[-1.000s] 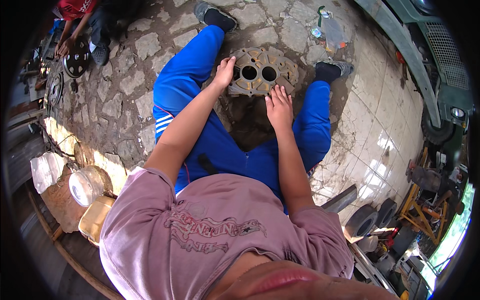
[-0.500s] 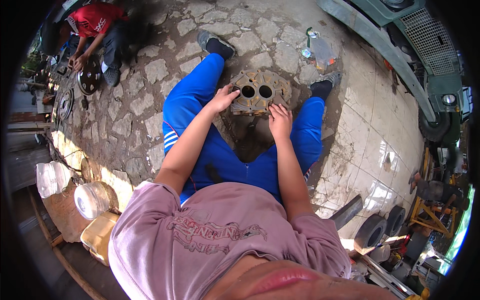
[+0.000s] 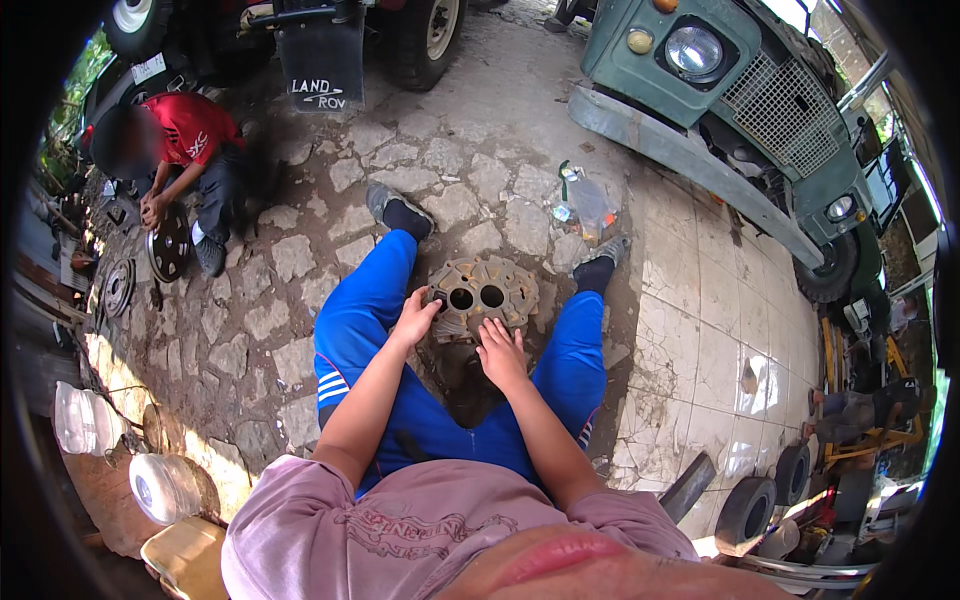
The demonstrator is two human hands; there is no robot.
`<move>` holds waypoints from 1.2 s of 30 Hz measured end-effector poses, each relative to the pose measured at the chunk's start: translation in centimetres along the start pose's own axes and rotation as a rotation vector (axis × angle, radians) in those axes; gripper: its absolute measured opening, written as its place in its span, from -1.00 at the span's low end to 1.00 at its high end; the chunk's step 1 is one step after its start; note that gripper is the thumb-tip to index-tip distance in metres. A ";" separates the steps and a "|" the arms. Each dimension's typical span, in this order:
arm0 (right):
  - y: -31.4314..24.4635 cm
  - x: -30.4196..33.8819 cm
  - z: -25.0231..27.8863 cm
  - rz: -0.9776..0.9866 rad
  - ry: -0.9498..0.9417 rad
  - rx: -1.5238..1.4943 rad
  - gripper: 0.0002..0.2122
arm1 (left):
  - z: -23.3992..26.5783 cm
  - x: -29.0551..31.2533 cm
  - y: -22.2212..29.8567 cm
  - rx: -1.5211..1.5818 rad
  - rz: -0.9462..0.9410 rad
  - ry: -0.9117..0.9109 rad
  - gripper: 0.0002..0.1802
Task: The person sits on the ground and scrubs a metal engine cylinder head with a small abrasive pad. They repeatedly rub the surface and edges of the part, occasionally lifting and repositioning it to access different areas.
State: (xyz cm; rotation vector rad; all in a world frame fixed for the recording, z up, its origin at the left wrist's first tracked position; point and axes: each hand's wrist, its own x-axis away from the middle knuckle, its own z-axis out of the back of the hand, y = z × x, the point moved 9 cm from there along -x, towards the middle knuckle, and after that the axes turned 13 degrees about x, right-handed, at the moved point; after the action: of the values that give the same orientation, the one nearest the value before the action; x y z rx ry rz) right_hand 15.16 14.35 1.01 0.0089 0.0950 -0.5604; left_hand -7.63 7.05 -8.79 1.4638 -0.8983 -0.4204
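A rusty, dirt-caked metal housing (image 3: 512, 292) with two round bores side by side stands on the ground between my spread legs. My left hand (image 3: 415, 318) grips its left edge, with the fingertips near the left bore. On the housing's near right side rests my right hand (image 3: 500, 350), fingers stretched out and lying against the metal below the right bore. It holds nothing. The far side and the underside of the housing are hidden.
At left, a person in a red shirt (image 3: 196, 130) squats, holding a round metal disc (image 3: 169, 246) upright; another disc (image 3: 118, 288) lies beside. A green vehicle (image 3: 690, 60) stands ahead right. Tires (image 3: 745, 508) sit at lower right, plastic containers (image 3: 165, 488) at lower left.
The view has tilted up, bringing more of the vehicles into sight. My right hand's fingers now stretch further over the housing's near side; my left hand stays at its left edge.
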 end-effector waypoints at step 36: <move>0.2 -0.5 -0.6 -0.083 -0.096 0.020 -0.36 | -0.9 0.9 3.2 -0.141 -0.059 -0.038 -0.29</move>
State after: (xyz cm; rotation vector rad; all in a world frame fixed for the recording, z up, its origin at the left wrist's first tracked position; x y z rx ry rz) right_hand 14.74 14.81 0.43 -0.0027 -0.0036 -0.6440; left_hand -7.28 7.33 -5.35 1.3586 -0.8399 -0.5458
